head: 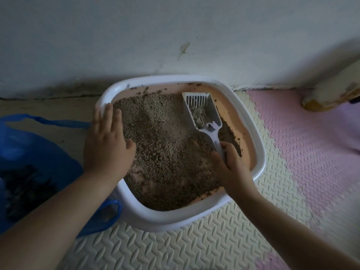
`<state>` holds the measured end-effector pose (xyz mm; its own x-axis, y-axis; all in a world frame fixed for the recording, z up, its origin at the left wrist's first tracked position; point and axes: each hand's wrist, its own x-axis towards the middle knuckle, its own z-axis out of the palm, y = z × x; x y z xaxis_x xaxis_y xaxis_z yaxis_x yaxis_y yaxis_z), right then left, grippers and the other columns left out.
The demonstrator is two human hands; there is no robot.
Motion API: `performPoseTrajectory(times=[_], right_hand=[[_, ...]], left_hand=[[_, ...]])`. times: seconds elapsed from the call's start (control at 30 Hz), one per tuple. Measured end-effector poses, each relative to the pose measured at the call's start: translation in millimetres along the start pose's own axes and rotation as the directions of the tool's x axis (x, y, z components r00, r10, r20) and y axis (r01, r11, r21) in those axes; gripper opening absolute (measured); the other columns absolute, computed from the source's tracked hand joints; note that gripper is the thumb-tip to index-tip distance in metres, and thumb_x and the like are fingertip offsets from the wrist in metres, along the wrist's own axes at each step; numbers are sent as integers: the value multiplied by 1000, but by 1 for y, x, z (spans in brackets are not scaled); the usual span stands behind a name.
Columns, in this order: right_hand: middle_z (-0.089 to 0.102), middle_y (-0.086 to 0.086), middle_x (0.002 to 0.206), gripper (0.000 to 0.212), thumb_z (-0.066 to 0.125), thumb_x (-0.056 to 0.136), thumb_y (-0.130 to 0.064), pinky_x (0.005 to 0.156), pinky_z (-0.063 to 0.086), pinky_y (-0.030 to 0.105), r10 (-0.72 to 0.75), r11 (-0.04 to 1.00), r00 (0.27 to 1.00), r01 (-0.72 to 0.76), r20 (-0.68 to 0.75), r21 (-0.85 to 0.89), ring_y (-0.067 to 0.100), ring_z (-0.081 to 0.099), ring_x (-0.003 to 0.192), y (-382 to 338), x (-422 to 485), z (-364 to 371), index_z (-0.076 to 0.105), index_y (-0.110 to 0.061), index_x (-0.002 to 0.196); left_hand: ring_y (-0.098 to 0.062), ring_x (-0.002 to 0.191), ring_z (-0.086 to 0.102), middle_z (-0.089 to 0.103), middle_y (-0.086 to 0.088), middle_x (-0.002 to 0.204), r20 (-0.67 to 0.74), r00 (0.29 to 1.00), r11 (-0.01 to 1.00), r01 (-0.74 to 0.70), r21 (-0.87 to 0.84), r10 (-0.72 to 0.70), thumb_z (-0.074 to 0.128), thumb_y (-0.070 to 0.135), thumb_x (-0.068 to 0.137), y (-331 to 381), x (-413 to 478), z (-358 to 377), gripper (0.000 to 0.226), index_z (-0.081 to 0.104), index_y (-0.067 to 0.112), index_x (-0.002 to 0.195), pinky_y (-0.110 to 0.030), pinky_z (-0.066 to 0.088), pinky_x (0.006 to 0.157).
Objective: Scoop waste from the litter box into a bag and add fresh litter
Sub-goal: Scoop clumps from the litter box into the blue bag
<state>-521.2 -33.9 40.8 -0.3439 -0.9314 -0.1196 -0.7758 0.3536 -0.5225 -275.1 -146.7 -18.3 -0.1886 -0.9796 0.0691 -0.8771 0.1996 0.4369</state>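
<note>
The right hand grips the scoop by its thin handle. It looks like stiff, light plastic, and the slotted head beyond the knuckles carries a crumbly clump, so it is best kept level. The left hand lies flat, steadying the litter box rim, with the bag just left of it.

Litter box: sat on the mat, against the wall.
Bag: lay just left of it.
Scoop: lay inside, right rear.
</note>
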Motion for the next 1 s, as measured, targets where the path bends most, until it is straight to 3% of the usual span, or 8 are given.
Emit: performPoseTrajectory(times=[0.13, 0.4, 0.57, 0.7, 1.0], right_hand=[[58, -7, 72, 30, 36, 100, -42, 61, 53, 39, 69, 964, 996, -52, 56, -262, 12, 59, 64, -13, -12, -4, 44, -19, 118], [61, -1, 77, 30, 29, 101, -40, 62, 55, 40, 261, 858, 963, -199, 67, -473, 20, 62, 67, -29, -32, -2, 43, -15, 109], [65, 2, 86, 32, 32, 100, -33, 67, 58, 42, 328, 836, 937, -230, 120, -498, 21, 65, 73, -38, -35, 12, 41, -14, 124], [65, 3, 91, 32, 35, 98, -26, 70, 59, 36, 463, 814, 875, -357, 142, -458, 19, 66, 78, -38, -21, 14, 48, -12, 124], [58, 2, 75, 18, 44, 92, -19, 64, 48, 30, 543, 764, 819, -391, 184, -513, 18, 57, 70, -26, 21, 13, 58, -10, 87]], left_hand=[[-33, 146, 1, 13, -14, 158, 11, 1000, 1000, -9, -26, 9, 56, 24, 87, 0, -1, -2, 73, 23, 4, 148, -51, 20, 114], [-34, 145, 0, 12, -16, 158, 37, 999, 999, -38, -38, 39, 54, 25, 87, 0, -2, -6, 73, 22, 2, 148, -51, 17, 116], [-31, 146, -4, 8, -14, 159, 37, 998, 998, -48, -46, 50, 52, 24, 89, -1, -2, -6, 73, 18, 3, 150, -49, 13, 117], [-32, 146, -3, 8, -15, 159, 34, 998, 997, -51, -49, 53, 54, 23, 88, -1, -2, -5, 74, 19, 2, 149, -48, 11, 118], [-31, 146, -3, 8, -15, 159, 39, 998, 998, -50, -49, 52, 53, 24, 89, -1, -3, -7, 74, 17, 3, 149, -48, 12, 118]])
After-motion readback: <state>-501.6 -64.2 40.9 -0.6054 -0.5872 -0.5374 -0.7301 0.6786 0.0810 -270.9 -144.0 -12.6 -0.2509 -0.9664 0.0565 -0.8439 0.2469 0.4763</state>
